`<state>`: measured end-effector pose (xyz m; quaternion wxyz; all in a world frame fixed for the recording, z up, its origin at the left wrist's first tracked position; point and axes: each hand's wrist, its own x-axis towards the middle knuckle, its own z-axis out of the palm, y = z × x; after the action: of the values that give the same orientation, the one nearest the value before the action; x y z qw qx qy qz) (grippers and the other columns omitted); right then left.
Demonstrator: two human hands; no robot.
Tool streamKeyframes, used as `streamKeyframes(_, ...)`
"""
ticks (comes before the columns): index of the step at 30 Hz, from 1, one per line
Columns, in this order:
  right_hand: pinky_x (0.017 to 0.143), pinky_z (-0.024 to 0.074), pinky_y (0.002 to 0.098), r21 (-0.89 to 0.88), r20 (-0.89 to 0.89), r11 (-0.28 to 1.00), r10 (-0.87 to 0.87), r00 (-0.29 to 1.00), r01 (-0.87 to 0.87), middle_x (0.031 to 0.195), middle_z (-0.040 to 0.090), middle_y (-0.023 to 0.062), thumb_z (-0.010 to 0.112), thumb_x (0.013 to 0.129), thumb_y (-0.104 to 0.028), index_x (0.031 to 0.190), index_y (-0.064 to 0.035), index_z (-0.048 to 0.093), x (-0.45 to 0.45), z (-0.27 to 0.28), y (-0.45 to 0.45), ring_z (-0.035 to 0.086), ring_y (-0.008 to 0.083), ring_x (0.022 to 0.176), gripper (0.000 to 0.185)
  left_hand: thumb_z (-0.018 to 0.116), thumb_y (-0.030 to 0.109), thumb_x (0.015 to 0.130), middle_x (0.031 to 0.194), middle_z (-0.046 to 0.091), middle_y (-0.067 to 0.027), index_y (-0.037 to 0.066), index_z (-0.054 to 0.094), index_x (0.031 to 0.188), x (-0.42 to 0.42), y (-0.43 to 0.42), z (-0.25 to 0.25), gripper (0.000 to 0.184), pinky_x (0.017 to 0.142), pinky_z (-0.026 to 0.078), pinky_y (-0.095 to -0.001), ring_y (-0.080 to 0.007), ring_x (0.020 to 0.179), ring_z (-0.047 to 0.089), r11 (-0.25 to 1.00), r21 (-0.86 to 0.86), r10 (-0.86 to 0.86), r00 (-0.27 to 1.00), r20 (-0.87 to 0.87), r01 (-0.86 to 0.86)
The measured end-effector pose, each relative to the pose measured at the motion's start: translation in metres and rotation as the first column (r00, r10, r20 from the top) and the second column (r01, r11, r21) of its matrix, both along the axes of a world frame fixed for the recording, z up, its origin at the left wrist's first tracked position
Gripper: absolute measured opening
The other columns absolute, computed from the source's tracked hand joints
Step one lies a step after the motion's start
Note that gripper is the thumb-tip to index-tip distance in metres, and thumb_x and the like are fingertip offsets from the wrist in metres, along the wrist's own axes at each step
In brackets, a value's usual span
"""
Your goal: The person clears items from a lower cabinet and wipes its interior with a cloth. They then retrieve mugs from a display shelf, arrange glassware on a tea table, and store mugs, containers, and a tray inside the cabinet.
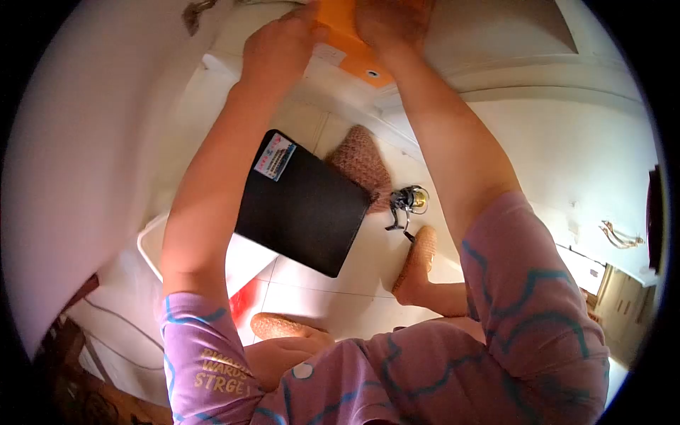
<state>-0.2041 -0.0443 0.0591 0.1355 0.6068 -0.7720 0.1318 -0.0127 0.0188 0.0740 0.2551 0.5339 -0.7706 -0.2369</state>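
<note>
At the top of the view is an orange file box [361, 62] with a white label and a ringed round hole near its lower end. My left hand [282, 46] is closed at its left edge, fingers curled against it. Against its upper right part lies my right hand [388, 27], its fingers shadowed and hard to make out. The top of the box is cut off by the frame. Below my arms, a black flat case or board [304, 212] with a sticker is tilted above the floor, beside a brown woven item [360, 159].
A spinning reel [411, 200] lies on the tiled floor [319, 290] near my right slipper [418, 258]. My left slipper [280, 326] is close to a red item [244, 301]. A white panel with a handle [620, 235] stands at right; cables [120, 319] hang at lower left.
</note>
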Motion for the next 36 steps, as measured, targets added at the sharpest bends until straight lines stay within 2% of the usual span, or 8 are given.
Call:
streamKeyframes(4,0.112,0.0287,0.0449,0.277,0.24,0.96,-0.02,0.971,-0.049,0.148,0.039,0.0202,0.041,0.096,-0.032,0.131,0.0002,0.054,0.011,0.043,0.015,0.035,0.0396,0.136,0.049,0.059,0.024,0.097,0.103,0.069,-0.015,0.013,0.045,0.139,0.001,0.012,-0.044,0.045,0.071,0.055,-0.0397,-0.0261,0.083,0.069,0.893,-0.446,0.032,0.996,-0.084,-0.066)
streamKeyframes(6,0.111,0.0306,0.045,0.335,0.301,0.939,-0.024,0.953,-0.082,0.147,0.04,0.0201,0.043,0.096,-0.03,0.128,0.0001,0.058,0.016,0.047,0.037,0.035,0.0406,0.135,0.046,0.066,0.046,0.086,0.129,0.061,-0.016,0.012,0.047,0.142,0.012,0.025,-0.049,0.068,0.098,0.046,-0.0376,-0.0306,0.113,0.062,0.991,0.126,0.086,0.906,-0.414,-0.037)
streamKeyframes(10,0.088,0.0464,0.0486,-0.392,0.344,0.722,0.689,0.637,-0.569,0.106,0.062,0.0216,0.055,0.088,-0.014,0.108,-0.0029,0.061,0.058,0.031,0.173,0.057,0.0405,0.103,0.024,0.06,0.058,0.085,0.122,0.063,-0.0206,0.007,0.052,0.137,0.065,0.062,-0.083,0.073,0.097,0.046,-0.0381,-0.0326,0.11,0.062,0.915,0.399,0.082,0.996,-0.026,-0.065)
streamKeyframes(14,0.066,0.0525,0.0327,-0.029,0.854,0.94,0.201,0.479,-0.341,0.094,0.064,0.0129,0.059,0.092,-0.01,0.1,-0.0048,0.061,0.04,-0.004,0.338,0.064,0.0251,0.075,0.01,0.06,0.064,0.081,0.118,0.065,-0.0223,-0.003,0.061,0.121,0.085,0.099,-0.1,0.079,0.096,0.045,-0.0388,-0.0357,0.112,0.06,0.731,0.675,-0.129,0.992,-0.01,0.101)
streamKeyframes(17,0.067,0.0546,0.0362,0.659,0.744,0.718,-0.575,0.342,-0.225,0.096,0.061,0.0131,0.055,0.098,-0.037,0.115,-0.0004,0.05,0.005,-0.033,0.399,0.065,0.0225,0.081,0.04,0.061,0.062,0.081,0.114,0.065,-0.0235,-0.005,0.065,0.113,0.08,0.117,-0.087,0.074,0.095,0.044,-0.04,-0.0354,0.111,0.06,0.733,0.68,-0.164,0.973,0.163,0.01)
streamKeyframes(30,0.094,0.0501,0.0441,0.288,0.722,0.803,-0.54,-0.433,-0.521,0.131,0.055,0.0093,0.066,0.09,-0.044,0.137,-0.0107,0.042,-0.011,-0.008,0.375,0.058,0.0252,0.113,0.062,0.063,0.049,0.088,0.096,0.067,-0.0166,-0.003,0.063,0.112,0.117,0.137,0.041,0.057,0.082,0.048,-0.0353,-0.0257,0.089,0.064,0.788,0.583,0.082,0.903,-0.421,0.201)
streamKeyframes(33,0.089,0.0527,0.0427,0.218,0.708,0.794,-0.529,-0.468,-0.567,0.125,0.059,0.0054,0.069,0.09,-0.037,0.132,-0.0117,0.05,0.001,0.017,0.361,0.058,0.0214,0.113,0.052,0.064,0.042,0.091,0.1,0.066,-0.0161,-0.003,0.06,0.116,0.126,0.128,0.092,0.052,0.086,0.046,-0.035,-0.0257,0.096,0.062,0.866,0.5,0.064,0.996,-0.059,-0.026)
streamKeyframes(36,0.068,0.0592,0.0353,0.149,0.715,0.942,-0.313,-0.625,-0.301,0.12,0.062,0.0034,0.066,0.092,-0.033,0.13,-0.01,0.051,0.04,0.064,0.35,0.065,0.0199,0.098,0.048,0.058,0.032,0.096,0.13,0.056,-0.0177,0.006,0.053,0.132,0.128,0.135,0.104,0.045,0.1,0.042,-0.0353,-0.0286,0.121,0.054,0.951,-0.247,0.177,0.983,-0.056,-0.185)
